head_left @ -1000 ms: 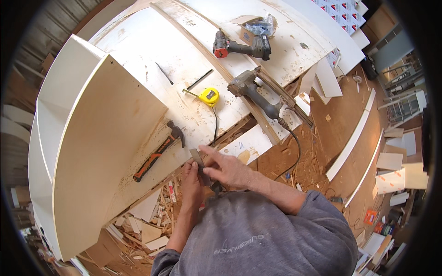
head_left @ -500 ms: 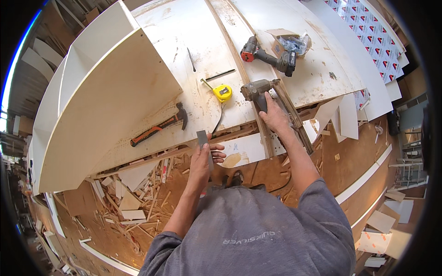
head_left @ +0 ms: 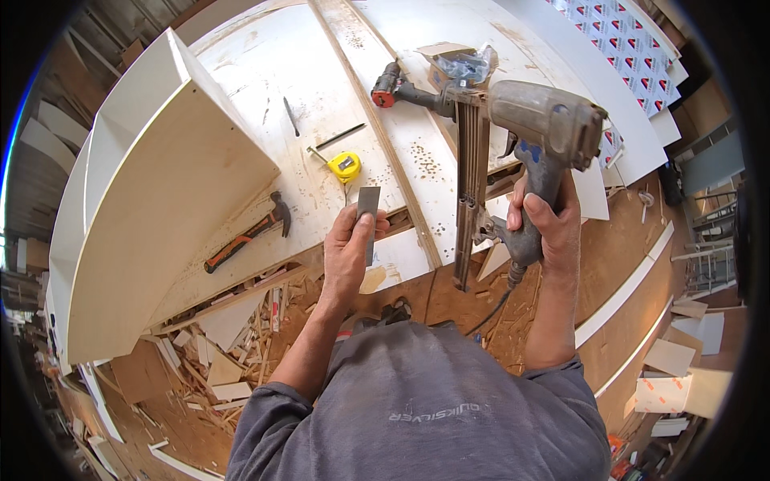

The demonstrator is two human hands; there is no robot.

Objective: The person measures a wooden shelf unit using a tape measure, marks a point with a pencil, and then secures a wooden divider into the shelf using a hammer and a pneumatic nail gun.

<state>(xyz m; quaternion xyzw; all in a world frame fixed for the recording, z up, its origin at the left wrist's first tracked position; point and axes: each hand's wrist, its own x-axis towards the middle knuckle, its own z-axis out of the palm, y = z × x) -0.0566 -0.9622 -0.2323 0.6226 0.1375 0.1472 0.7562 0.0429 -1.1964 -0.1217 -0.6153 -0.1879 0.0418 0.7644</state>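
My left hand (head_left: 345, 252) is closed around a flat grey strip of brad nails (head_left: 368, 200), thumb pressed on its face. The strip stands nearly upright above the front edge of the white worktop (head_left: 393, 172). To the right, my right hand (head_left: 557, 224) wraps the handle of a grey nail gun (head_left: 541, 116), lifted off the table. The gun's long magazine (head_left: 472, 176) points down toward me, and a hose (head_left: 499, 309) runs from the handle's base. Just beyond my left hand lie a yellow tape measure (head_left: 345, 166) and a black pencil (head_left: 341, 135).
A curved white cabinet piece (head_left: 160, 224) stands on the left, with an orange-handled hammer (head_left: 245, 236) beside it. Farther back are a cordless drill (head_left: 387, 85) and an opened box of plastic-wrapped items (head_left: 465, 68). Wood offcuts (head_left: 228, 353) litter the floor at lower left.
My right hand has raised the nail gun from the worktop and brought it toward me, turning its magazine downward. My left hand still holds the strip, now slightly higher. The view has shifted right.
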